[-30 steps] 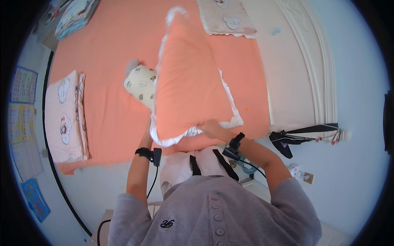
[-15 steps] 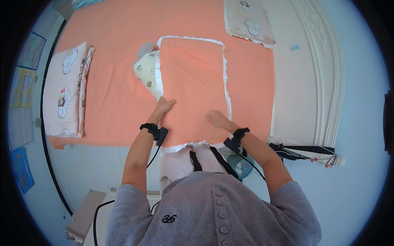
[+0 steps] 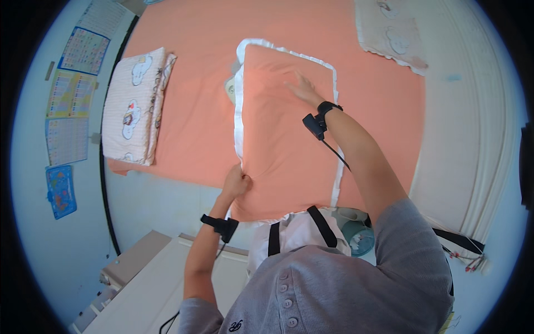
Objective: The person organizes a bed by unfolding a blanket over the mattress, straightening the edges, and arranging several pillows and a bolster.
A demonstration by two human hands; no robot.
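An orange pillowcase [image 3: 283,145] with a white ruffled edge lies spread out in front of me on the orange bed sheet [image 3: 192,111]. My left hand [image 3: 238,182] is closed on the pillowcase's left edge, close to its near corner. Over the far right part of the pillowcase is my right hand [image 3: 305,89], its fingers apart and holding nothing. Whether it touches the cloth I cannot tell. A small bit of a pale patterned pillow [image 3: 230,88] peeks out past the far left edge; the rest of it is hidden.
To the left lies a folded pink-white quilt [image 3: 125,111] with cloud prints. A pale printed pillow [image 3: 392,36] rests at the far right, beside the cream carved headboard [image 3: 453,139]. Near my right side stands a teal bin [image 3: 357,239]; a white cabinet [image 3: 161,284] is at near left.
My right hand has reached away from me across the pillowcase. The left hand has come nearer along its edge and closed. Less of the patterned pillow shows. The whole view has shifted.
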